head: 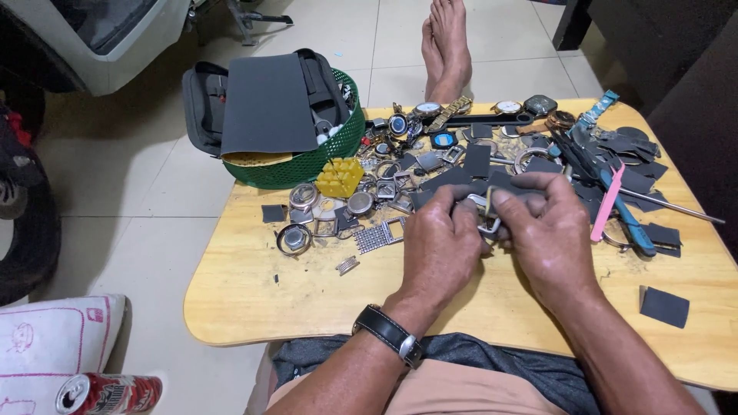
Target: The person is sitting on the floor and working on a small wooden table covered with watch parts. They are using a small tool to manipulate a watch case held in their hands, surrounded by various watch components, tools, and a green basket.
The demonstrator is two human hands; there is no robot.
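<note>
Over the middle of a low wooden table point(254, 300), my left hand point(440, 246) and my right hand point(550, 234) meet on a small square metal watch case point(486, 217). The left fingers pinch the case from the left. With my right hand I press a dark grey piece of sandpaper point(513, 184) against it from above. A black-strapped wristwatch point(390, 333) sits on my left wrist. Most of the case is hidden by my fingers.
Watch cases, dials, bracelets and cut sandpaper squares litter the table's far half. A yellow block point(340, 177) and a green basket point(307, 165) with a black pouch stand at back left. Blue-handled pliers point(626, 219) and a pink tool point(607, 204) lie right. A drink can point(108, 393) lies on the floor.
</note>
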